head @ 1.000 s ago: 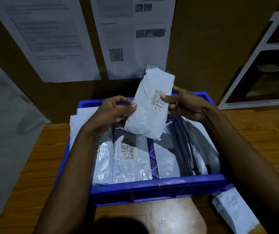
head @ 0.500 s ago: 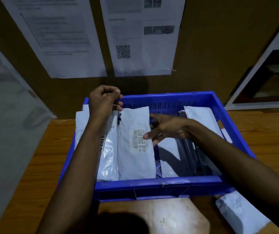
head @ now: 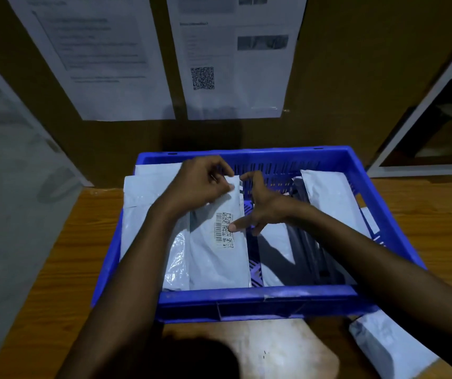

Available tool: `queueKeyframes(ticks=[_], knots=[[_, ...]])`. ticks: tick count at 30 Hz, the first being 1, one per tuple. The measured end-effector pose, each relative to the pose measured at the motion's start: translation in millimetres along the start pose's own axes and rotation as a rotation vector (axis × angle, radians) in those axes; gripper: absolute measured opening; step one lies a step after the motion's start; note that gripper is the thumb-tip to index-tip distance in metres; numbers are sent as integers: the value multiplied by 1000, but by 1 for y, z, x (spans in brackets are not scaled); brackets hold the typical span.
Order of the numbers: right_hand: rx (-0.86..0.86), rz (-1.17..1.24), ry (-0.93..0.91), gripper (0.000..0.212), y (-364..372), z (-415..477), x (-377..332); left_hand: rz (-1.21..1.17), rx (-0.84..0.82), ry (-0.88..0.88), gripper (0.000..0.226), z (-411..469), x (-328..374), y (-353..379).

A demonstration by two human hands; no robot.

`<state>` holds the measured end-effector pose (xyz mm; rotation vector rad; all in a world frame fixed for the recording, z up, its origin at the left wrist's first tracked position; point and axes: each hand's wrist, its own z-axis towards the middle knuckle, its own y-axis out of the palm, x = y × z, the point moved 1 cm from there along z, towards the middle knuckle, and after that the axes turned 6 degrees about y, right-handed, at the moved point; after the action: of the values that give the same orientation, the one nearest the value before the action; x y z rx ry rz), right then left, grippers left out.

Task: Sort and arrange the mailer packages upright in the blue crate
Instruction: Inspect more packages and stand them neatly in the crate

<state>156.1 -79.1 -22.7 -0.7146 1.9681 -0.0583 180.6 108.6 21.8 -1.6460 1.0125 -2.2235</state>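
A blue crate [head: 257, 302] stands on the wooden table and holds several white and dark mailer packages. A white mailer with a barcode label [head: 219, 253] leans among the left stack. My left hand [head: 200, 184] pinches its top edge near the crate's back wall. My right hand [head: 260, 206] has its fingers spread, one fingertip pressing on the barcode label and the thumb near the mailer's top corner. More white mailers [head: 148, 212] lean at the left. Dark mailers [head: 309, 253] and a white one [head: 334, 201] lean at the right.
One white mailer [head: 389, 348] lies on the table outside the crate at the front right. Printed sheets [head: 235, 56] hang on the brown wall behind. A white shelf unit [head: 422, 124] stands at the right. A grey panel [head: 8, 187] borders the left.
The barcode mailer came down from the air into the left stack. My left hand moved to its top edge, and my right hand spread over its label.
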Motion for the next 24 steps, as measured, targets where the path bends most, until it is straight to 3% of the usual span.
queueKeyframes(ticks=[2, 5, 12, 18, 21, 24], knots=[[22, -90, 0, 109, -3, -2, -4, 136, -76, 41, 19, -1, -1, 6], [95, -162, -26, 111, -22, -11, -12, 141, -52, 68, 21, -1, -1, 6], [321, -118, -90, 57, -80, -26, -5, 193, -64, 99, 20, 1, -2, 8], [486, -242, -133, 40, -97, -22, 1, 143, -13, 210, 9, 3, 8, 17], [529, -462, -115, 41, -85, -6, 9, 92, -19, 275, 9, 2, 16, 29], [436, -714, -85, 38, -56, 20, 22, 44, -76, 317, 12, 1, 23, 47]])
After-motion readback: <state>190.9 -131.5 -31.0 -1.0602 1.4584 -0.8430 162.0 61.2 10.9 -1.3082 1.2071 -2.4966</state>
